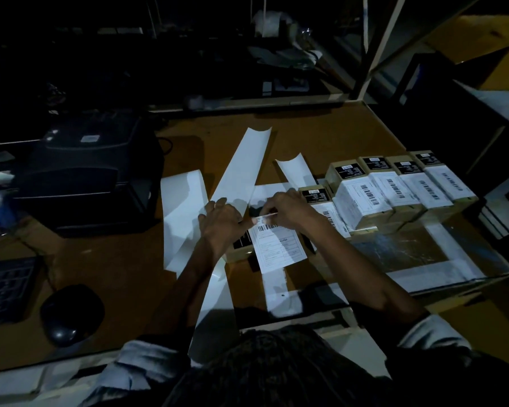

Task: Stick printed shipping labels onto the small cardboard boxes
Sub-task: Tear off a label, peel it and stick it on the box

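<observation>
Both hands meet near the middle of the tabletop (350, 133), over a small box (238, 250). The left hand (222, 220) lies on the box with its fingers fairly straight, and its thumb tip touches the top edge of a label (279, 248). The right hand (288, 208) pinches that same top edge — the edge is curled up a little. The rest of the label lies flat on the box, with a barcode near its top.

Just right of the hands sits another box (323, 207) with a label on it already. Behind it stands a row of four boxes (400, 186), side by side toward the right edge of the tabletop, each with a white label and a black sticker.

Long white paper strips (241, 168) lie spread around the hands — some reach toward the far edge, some toward the near edge.

A black printer (91, 171) stands at the left side. A mouse (71, 314) lies near the near-left corner, beside a keyboard (6, 289)
</observation>
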A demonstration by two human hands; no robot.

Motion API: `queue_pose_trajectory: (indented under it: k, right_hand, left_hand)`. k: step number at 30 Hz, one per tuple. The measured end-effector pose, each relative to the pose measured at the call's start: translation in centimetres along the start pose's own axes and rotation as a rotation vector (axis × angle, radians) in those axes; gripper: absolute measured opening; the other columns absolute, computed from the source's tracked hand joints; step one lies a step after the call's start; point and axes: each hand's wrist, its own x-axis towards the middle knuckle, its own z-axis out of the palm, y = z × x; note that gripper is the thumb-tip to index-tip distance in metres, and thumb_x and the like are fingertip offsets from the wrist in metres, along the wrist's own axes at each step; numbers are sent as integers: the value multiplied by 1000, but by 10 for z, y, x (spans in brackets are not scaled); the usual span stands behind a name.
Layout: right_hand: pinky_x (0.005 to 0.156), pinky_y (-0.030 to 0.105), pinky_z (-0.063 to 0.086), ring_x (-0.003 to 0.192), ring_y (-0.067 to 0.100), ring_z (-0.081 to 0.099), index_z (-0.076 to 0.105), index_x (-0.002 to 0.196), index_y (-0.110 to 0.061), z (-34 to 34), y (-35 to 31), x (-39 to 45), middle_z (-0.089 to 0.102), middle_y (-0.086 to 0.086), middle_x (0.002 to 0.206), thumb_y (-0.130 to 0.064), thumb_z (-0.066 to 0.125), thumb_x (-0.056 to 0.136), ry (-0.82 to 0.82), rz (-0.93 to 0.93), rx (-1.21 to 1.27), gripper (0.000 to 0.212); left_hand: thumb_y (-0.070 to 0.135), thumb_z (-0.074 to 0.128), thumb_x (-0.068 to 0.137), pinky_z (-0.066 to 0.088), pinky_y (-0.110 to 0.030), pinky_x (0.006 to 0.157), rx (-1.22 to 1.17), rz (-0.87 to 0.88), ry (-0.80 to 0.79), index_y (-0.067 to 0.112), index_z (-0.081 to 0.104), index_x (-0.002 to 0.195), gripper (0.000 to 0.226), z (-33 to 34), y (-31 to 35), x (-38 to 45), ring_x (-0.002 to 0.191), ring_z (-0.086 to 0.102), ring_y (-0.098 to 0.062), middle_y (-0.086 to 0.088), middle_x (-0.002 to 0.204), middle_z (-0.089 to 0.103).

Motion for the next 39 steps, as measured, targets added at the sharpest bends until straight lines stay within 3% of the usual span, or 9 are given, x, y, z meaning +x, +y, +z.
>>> queue_pose_trajectory:
  k: [3, 8, 11, 14, 20, 28, 31, 35, 39]
  right_hand:
    - [109, 48, 32, 133, 35, 41, 73, 118, -34, -1, 4, -2, 63, 3, 132, -52, 62, 94, -68, 67, -13, 32]
    - [109, 54, 30, 137, 38, 36, 70, 120, -24, -4, 11, 4, 58, 8, 132, -80, 60, 76, -64, 239, -193, 72]
    - [104, 53, 39, 127, 37, 46, 73, 115, -30, 9, 17, 3, 64, 5, 118, -67, 69, 79, 78, 95, -42, 52]
    - [103, 51, 44, 125, 32, 53, 61, 135, -30, 24, 28, -10, 65, 4, 131, -43, 70, 90, 172, -70, 154, 48]
    - [101, 25, 42, 127, 15, 51, 47, 148, -20, 18, 38, -53, 55, 3, 143, 1, 60, 96, 201, -148, 377, 58]
    - [103, 42, 51, 127, 23, 58, 51, 145, -16, 18, 43, -56, 61, 6, 139, -18, 66, 96, 148, -108, 361, 51]
    - [95, 36, 53, 120, 22, 61, 58, 135, -14, 11, 40, -51, 66, 6, 132, -17, 64, 97, 123, -146, 320, 39]
    - [84, 30, 47, 115, 26, 62, 57, 130, -15, 10, 39, -40, 67, 9, 126, -21, 64, 97, 121, -176, 255, 35]
    - [92, 36, 48, 121, 29, 60, 55, 132, -15, 13, 34, -34, 64, 10, 132, -25, 63, 98, 116, -166, 240, 36]
  left_hand:
    - [70, 56, 86, 26, -57, 112, -60, 32, -11, 21, 75, 87, 53, 2, -3, 0, 147, 26, -27, -4, 152, 46]
    - [69, 58, 85, 28, -59, 111, -66, 38, 1, 22, 80, 94, 52, 3, -8, 1, 147, 28, -27, -3, 152, 47]
    - [49, 70, 87, 38, -55, 111, -183, 119, 178, 22, 77, 110, 36, 9, -3, -10, 139, 42, -28, -4, 150, 50]
    - [30, 71, 90, 44, -46, 109, -261, 297, 262, 20, 68, 126, 38, 12, 5, -28, 126, 56, -26, -4, 139, 60]
    - [32, 65, 95, 55, -38, 94, -320, 348, 305, 18, 62, 135, 42, 28, 7, -47, 105, 69, -24, -4, 131, 66]
    - [57, 64, 88, 57, -33, 84, -196, 421, 322, 19, 71, 123, 52, 21, 0, -29, 96, 73, -18, -1, 125, 68]
    - [63, 64, 85, 56, -33, 88, -147, 397, 211, 23, 65, 130, 61, 13, 1, -18, 105, 70, -17, 2, 136, 60]
    - [66, 62, 84, 42, -9, 70, -124, 381, 112, 26, 61, 135, 65, 3, -1, -5, 100, 69, -16, 1, 138, 60]
    - [68, 60, 84, 37, -7, 62, -104, 386, 59, 26, 61, 135, 66, -2, -4, 5, 90, 68, -12, 1, 133, 65]
